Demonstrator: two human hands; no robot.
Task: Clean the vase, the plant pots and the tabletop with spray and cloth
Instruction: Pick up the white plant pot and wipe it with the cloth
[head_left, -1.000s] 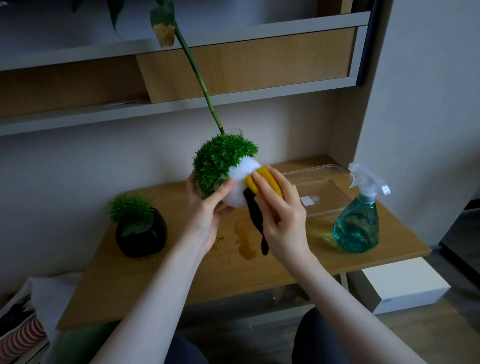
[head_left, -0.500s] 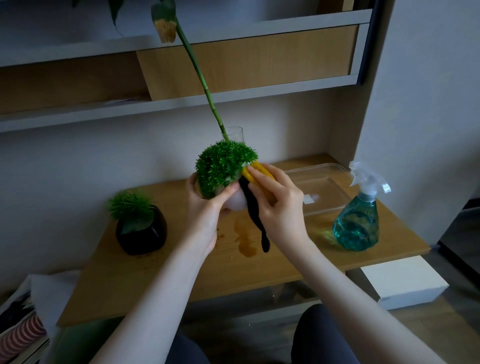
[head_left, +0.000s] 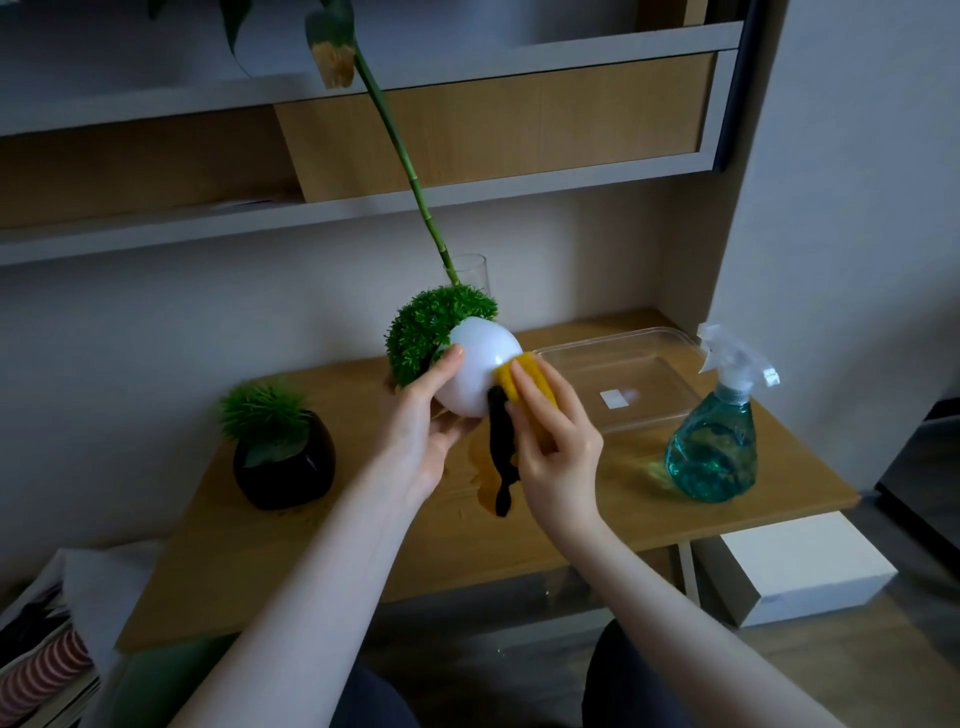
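Note:
My left hand (head_left: 423, 431) grips a round white plant pot (head_left: 475, 371) above the tabletop (head_left: 363, 540), tipped so its green plant (head_left: 434, 327) leans away to the left. My right hand (head_left: 558, 447) presses a yellow and black cloth (head_left: 511, 410) against the pot's right side, the black end hanging down. A black pot (head_left: 285, 465) with a green plant stands at the left of the table. Behind the white pot a glass vase (head_left: 470, 270) holds a tall green stem. The blue spray bottle (head_left: 714, 449) stands at the right.
A clear plastic tray (head_left: 623, 382) lies between the white pot and the spray bottle. A wet patch (head_left: 483, 480) marks the wood under my hands. Shelves run along the wall above. A white box (head_left: 795, 569) sits on the floor at the right, magazines at the lower left.
My left hand has turned the white pot so more of its white side faces me and the plant points away. My right hand has slid the cloth down its right side.

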